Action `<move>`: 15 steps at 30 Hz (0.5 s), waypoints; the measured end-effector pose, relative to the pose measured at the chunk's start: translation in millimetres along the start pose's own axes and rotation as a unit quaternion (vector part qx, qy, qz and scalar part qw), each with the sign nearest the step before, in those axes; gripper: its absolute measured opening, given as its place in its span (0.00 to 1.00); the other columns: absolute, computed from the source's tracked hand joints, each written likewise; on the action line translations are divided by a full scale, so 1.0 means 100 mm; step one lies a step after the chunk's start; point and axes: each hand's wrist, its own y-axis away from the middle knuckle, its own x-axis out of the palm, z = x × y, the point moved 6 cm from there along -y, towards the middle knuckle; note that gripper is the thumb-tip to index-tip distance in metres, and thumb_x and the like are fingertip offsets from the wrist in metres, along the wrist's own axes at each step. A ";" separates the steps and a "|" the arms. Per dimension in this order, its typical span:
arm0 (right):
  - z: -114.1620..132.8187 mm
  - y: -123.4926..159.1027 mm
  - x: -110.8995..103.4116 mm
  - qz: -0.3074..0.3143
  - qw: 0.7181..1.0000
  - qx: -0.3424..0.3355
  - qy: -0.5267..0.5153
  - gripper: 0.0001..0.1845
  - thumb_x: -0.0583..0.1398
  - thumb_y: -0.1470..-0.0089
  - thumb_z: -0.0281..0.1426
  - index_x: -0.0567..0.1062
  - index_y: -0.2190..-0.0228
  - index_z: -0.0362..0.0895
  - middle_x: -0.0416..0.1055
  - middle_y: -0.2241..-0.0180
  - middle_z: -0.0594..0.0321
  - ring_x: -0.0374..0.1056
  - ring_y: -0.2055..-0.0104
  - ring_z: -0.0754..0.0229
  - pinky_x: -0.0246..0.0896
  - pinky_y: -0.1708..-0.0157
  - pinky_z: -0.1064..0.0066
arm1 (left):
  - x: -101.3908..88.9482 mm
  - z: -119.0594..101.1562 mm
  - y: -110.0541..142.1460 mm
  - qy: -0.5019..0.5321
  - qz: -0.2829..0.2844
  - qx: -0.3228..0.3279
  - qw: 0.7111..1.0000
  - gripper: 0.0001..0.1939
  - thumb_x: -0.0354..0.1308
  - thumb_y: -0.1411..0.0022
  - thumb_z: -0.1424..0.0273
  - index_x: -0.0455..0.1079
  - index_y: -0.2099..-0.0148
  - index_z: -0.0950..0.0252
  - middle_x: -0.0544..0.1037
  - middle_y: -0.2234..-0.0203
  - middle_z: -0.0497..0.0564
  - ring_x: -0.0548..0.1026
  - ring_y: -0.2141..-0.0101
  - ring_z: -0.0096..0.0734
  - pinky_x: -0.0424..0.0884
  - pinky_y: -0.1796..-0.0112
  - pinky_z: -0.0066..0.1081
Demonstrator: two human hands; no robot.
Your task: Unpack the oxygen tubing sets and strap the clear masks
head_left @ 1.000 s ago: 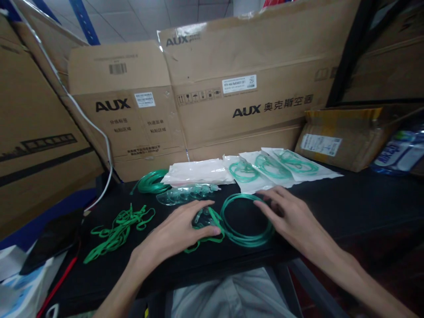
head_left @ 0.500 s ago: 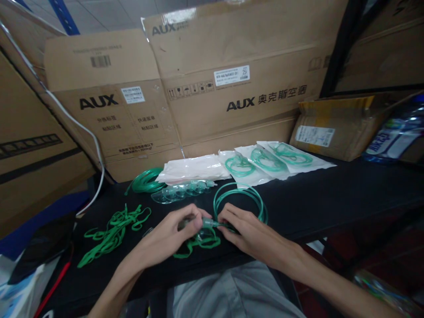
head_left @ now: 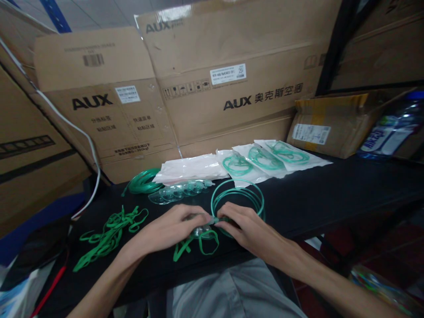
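Left hand [head_left: 183, 225] grasping clear mask [head_left: 200, 232] by its connector [head_left: 214, 219], thumb and fingers closed around it; most of the mask hidden under the palm. Right hand [head_left: 243, 221] pinching the end of coiled green tubing [head_left: 236, 191] right at the connector, fingertips of both hands nearly touching; can't tell how far the tube end sits in. Mask is low over the front of black table [head_left: 331, 198], near the middle, its green strap [head_left: 181, 251] looping toward the near edge. Tubing loops stand just behind and around the right hand. Heap of green straps [head_left: 104, 240] to the left, apart from the left hand. Behind the hands: row of nested masks [head_left: 180, 191], second tubing coil [head_left: 142, 181] at its left, white packets [head_left: 190, 168] behind. Three pouches [head_left: 270, 158] with green tubing overlap to the right. Cardboard panels [head_left: 195, 110] at back, small carton [head_left: 326, 128] and bottle [head_left: 391, 132] at far right.
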 end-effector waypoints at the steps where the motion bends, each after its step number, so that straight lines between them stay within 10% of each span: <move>1: 0.01 0.00 0.00 0.001 1.000 -0.002 0.000 0.03 0.57 0.34 0.30 0.70 0.63 0.45 0.69 0.62 0.65 0.66 0.60 0.62 0.59 0.57 0.71 | 0.01 0.00 0.00 -0.010 0.007 -0.001 1.000 0.20 0.47 0.32 0.57 0.77 0.58 0.62 0.79 0.64 0.46 0.73 0.60 0.37 0.66 0.58 0.29; 15: 0.03 0.00 0.00 0.011 0.999 -0.034 -0.023 0.10 0.55 0.33 0.30 0.71 0.67 0.43 0.69 0.68 0.65 0.65 0.65 0.64 0.57 0.62 0.73 | 0.07 0.00 0.10 -0.061 -0.045 0.002 0.997 0.21 0.46 0.30 0.53 0.75 0.61 0.60 0.79 0.66 0.45 0.74 0.62 0.35 0.66 0.57 0.29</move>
